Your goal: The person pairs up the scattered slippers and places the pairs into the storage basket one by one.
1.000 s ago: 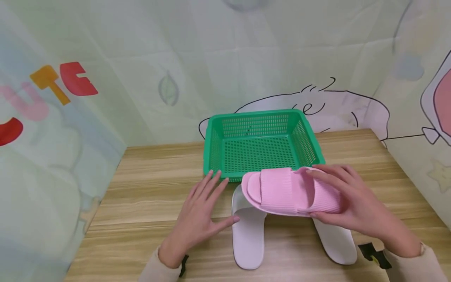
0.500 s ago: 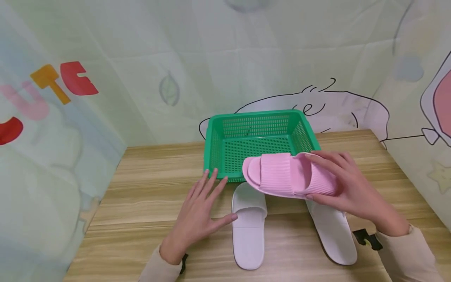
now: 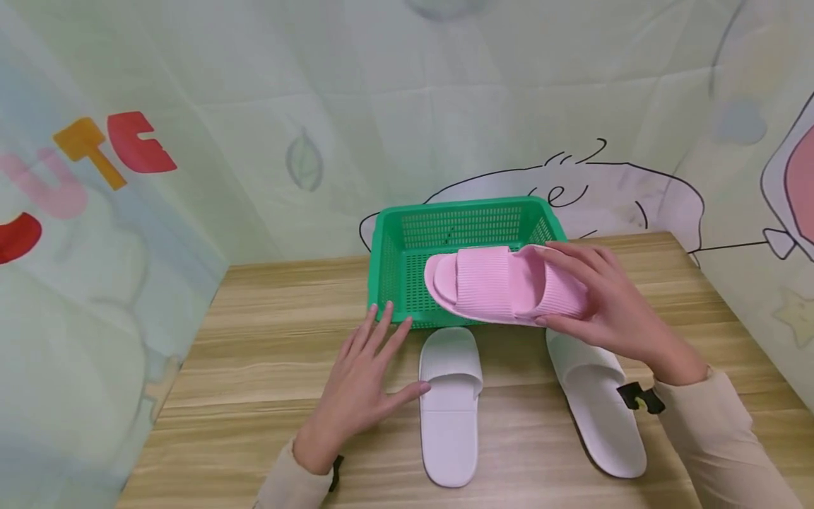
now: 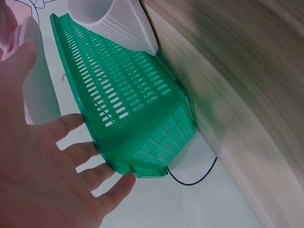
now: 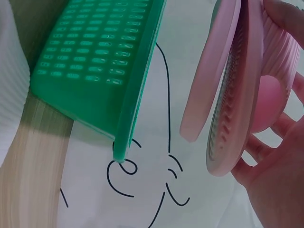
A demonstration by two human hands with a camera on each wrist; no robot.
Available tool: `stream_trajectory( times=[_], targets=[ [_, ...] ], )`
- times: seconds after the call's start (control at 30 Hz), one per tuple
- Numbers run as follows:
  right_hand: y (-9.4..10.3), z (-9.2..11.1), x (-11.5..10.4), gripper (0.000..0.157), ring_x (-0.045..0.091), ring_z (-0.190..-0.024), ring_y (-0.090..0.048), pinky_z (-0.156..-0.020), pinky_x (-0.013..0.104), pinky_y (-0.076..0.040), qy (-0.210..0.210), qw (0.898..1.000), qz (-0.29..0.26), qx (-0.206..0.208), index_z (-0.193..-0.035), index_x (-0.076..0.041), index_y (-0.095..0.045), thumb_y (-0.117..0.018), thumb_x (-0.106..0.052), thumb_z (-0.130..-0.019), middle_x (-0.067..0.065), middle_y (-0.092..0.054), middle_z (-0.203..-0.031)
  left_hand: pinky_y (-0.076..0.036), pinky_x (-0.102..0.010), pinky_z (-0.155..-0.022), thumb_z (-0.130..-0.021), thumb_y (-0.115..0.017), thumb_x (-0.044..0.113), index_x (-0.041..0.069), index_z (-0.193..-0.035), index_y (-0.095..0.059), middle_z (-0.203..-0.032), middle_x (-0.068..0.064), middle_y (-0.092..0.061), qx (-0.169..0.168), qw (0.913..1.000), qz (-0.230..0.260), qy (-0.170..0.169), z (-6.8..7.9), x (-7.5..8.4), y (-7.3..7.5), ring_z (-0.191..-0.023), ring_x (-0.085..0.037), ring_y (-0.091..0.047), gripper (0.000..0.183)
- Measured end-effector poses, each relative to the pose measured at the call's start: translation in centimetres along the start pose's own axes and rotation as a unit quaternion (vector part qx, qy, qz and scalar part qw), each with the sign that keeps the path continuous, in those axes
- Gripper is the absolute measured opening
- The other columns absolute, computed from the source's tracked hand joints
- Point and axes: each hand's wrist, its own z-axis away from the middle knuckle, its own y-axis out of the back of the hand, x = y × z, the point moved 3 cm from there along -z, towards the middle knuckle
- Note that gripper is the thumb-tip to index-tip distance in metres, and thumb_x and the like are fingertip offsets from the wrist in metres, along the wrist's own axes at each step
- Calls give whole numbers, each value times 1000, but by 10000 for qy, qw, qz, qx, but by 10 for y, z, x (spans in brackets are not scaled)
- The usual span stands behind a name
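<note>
Pink slippers [image 3: 486,286], raised at the frame's centre and overlapping the green basket [image 3: 376,261], are pinched at their right end by the right hand [image 3: 600,304]; the left hand [image 3: 356,385], lower centre, is spread. Probably light, bendable foam, hardly fragile; best gripped across both soles, lest they slide apart.

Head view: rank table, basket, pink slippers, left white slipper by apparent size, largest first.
1. Table
2. Basket
3. Pink slippers and left white slipper: too close to rank; the pink ones are held up, perhaps nearer the camera.
</note>
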Motion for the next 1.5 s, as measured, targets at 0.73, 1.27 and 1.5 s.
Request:
stream_trajectory(
  times=[0.73,1.27,1.5],
  targets=[
    [-20,-52,16,88,31,-140,-39,-98,54,-48,-122,9990,-119,-409,-158,-23,-52,-93,-24,-80,5,-50,-159,-43,-66,-112,-93,-70,66,24,-167,-36,-177,-12,-21,3,9998,-201,93,0,2,0,-164,-37,-13,91],
    [-26,-89,31,81,33,-140,-38,-100,57,-49,-277,9961,-5,-840,-156,-21,-53,-91,-30,-84,10,-51,-157,-41,-69,-113,-93,-71,65,26,-166,-38,-177,-10,-21,-153,9996,-50,232,-4,2,2,-164,-36,-12,89],
    [-33,-105,35,76,34,-136,-40,-96,53,-49,-382,9928,-13,-1136,-152,-21,-57,-91,-30,-85,11,-52,-155,-41,-70,-113,-93,-72,63,25,-164,-42,-176,-12,-25,-127,9996,-37,240,-5,3,4,-164,-39,-14,87]
  ],
)
